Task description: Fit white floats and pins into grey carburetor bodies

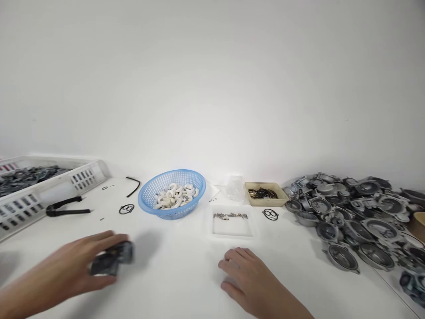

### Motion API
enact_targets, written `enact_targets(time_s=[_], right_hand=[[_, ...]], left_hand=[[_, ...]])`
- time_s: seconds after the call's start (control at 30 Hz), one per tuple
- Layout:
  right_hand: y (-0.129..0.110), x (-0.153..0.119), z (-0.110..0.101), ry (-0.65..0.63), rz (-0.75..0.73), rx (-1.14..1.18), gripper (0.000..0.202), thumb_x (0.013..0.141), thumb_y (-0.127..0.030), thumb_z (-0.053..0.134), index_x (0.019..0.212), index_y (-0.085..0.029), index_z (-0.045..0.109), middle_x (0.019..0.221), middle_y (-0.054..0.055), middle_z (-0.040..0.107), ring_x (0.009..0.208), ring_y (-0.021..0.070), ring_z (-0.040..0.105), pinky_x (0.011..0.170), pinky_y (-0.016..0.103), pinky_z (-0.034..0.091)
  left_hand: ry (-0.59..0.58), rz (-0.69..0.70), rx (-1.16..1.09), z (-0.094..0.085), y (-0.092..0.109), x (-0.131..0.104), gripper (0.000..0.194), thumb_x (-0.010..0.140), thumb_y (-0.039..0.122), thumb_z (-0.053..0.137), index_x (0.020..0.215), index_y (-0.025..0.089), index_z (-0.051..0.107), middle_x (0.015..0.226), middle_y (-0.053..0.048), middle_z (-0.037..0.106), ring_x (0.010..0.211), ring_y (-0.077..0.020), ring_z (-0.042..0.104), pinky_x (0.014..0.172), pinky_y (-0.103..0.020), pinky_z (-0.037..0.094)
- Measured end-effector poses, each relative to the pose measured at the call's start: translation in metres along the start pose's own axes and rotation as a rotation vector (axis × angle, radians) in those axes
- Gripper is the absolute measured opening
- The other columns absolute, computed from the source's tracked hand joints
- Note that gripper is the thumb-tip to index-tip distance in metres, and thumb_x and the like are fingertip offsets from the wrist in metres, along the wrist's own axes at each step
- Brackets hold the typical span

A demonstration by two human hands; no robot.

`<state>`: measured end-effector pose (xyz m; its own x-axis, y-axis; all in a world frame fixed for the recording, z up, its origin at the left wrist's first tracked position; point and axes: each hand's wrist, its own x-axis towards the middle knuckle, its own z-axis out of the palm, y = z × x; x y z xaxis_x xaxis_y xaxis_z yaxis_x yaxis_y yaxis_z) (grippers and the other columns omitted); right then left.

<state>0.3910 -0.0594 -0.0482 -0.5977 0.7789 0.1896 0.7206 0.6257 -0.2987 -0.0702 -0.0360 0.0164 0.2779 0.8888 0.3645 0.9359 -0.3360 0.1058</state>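
Note:
My left hand (83,261) is closed around a dark grey metal housing (111,259), raised a little above the white table at the left. Motion blurs both, and the fingers cover part of the housing. My right hand (244,277) hovers low over the table, right of the middle, its fingers loosely bent and the thumb apart from them. I can make out nothing held in it. Just beyond it lies a shallow white tray (232,230) with small metal screws (230,216) along its far side.
A blue basket (144,199) holds white curved pieces. Black rubber rings fill a cream tray (268,202); loose black gaskets (270,214) lie beside it. Grey metal housings (341,257) are heaped at the right. Cutting nippers (66,207) lie by a white crate (29,208) at the left.

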Motion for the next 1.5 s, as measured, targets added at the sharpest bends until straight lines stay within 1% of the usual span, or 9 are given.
enact_targets(time_s=[0.1,0.2,0.3,0.4,0.67,0.93,1.1,1.3,1.5], right_hand=[[-0.007,-0.004,-0.001,0.113,-0.053,0.072,0.056,0.095,-0.028,0.075,0.146,-0.031,0.053,0.137,0.007,0.069,0.124,0.0295,0.066,0.105,0.043,0.054],[-0.007,-0.007,0.005,0.193,-0.051,0.082,0.099,0.078,-0.038,0.093,0.159,-0.037,0.036,0.149,0.009,0.062,0.134,0.0349,0.061,0.108,0.045,0.054],[0.000,-0.005,0.013,0.193,-0.072,0.105,0.126,0.059,-0.043,0.104,0.161,-0.038,0.030,0.145,0.010,0.065,0.128,0.0380,0.065,0.103,0.049,0.057],[0.009,-0.001,0.020,0.169,-0.023,0.154,0.122,0.063,-0.041,0.101,0.162,-0.039,0.029,0.139,0.007,0.068,0.118,0.0347,0.069,0.101,0.050,0.057],[0.010,0.003,0.005,0.170,0.302,0.522,0.097,0.078,-0.037,0.084,0.162,-0.033,0.035,0.137,0.007,0.066,0.116,0.0291,0.066,0.104,0.048,0.054],[0.007,0.002,-0.002,0.079,0.461,0.804,0.099,0.067,-0.034,0.092,0.156,-0.034,0.049,0.149,0.008,0.060,0.132,0.0323,0.060,0.114,0.050,0.049],[-0.002,0.003,0.000,0.081,0.524,0.788,0.086,0.062,-0.030,0.093,0.142,-0.030,0.063,0.141,0.010,0.066,0.130,0.0356,0.060,0.111,0.051,0.050],[-0.012,0.014,-0.003,0.125,0.296,0.823,0.053,0.064,-0.013,0.079,0.115,-0.026,0.066,0.105,0.001,0.076,0.098,0.0254,0.071,0.088,0.034,0.059],[-0.008,0.012,0.003,0.171,0.213,0.810,0.051,0.067,-0.015,0.074,0.115,-0.028,0.063,0.105,-0.001,0.076,0.093,0.0222,0.071,0.081,0.029,0.059]], left_hand=[[-0.314,0.075,-0.431,0.011,0.083,0.020,0.073,0.067,0.044,0.094,0.135,0.034,0.069,0.130,-0.001,0.074,0.115,-0.0317,0.069,0.100,-0.040,0.055],[-0.576,0.176,-0.876,0.029,0.143,0.052,0.062,0.062,0.052,0.097,0.115,0.026,0.076,0.110,-0.004,0.077,0.096,-0.0259,0.071,0.086,-0.034,0.059],[-0.706,0.171,-1.082,0.053,0.173,0.078,0.054,0.062,0.051,0.098,0.103,0.024,0.075,0.093,-0.001,0.070,0.083,-0.0200,0.066,0.074,-0.029,0.055],[-0.708,0.186,-1.108,0.072,0.186,0.090,0.048,0.068,0.050,0.095,0.101,0.022,0.073,0.091,0.000,0.067,0.083,-0.0197,0.064,0.073,-0.028,0.052],[-0.125,0.602,-0.342,0.093,0.206,0.078,0.057,0.080,0.036,0.085,0.132,0.024,0.062,0.103,-0.007,0.064,0.092,-0.0288,0.060,0.085,-0.045,0.052],[0.390,0.949,-0.062,0.111,0.193,0.063,0.034,0.093,0.015,0.073,0.125,0.023,0.065,0.118,-0.012,0.070,0.115,-0.0277,0.066,0.108,-0.052,0.056],[0.458,0.950,-0.072,0.114,0.190,0.056,0.037,0.087,0.018,0.080,0.121,0.025,0.068,0.118,-0.010,0.070,0.114,-0.0260,0.068,0.111,-0.053,0.056],[0.513,1.011,-0.150,0.124,0.190,0.055,0.033,0.084,0.022,0.078,0.116,0.028,0.071,0.113,-0.008,0.072,0.110,-0.0236,0.070,0.112,-0.050,0.057],[0.552,0.845,-0.362,0.137,0.202,0.057,0.024,0.086,0.030,0.066,0.110,0.025,0.064,0.107,-0.006,0.072,0.104,-0.0241,0.073,0.109,-0.050,0.059]])
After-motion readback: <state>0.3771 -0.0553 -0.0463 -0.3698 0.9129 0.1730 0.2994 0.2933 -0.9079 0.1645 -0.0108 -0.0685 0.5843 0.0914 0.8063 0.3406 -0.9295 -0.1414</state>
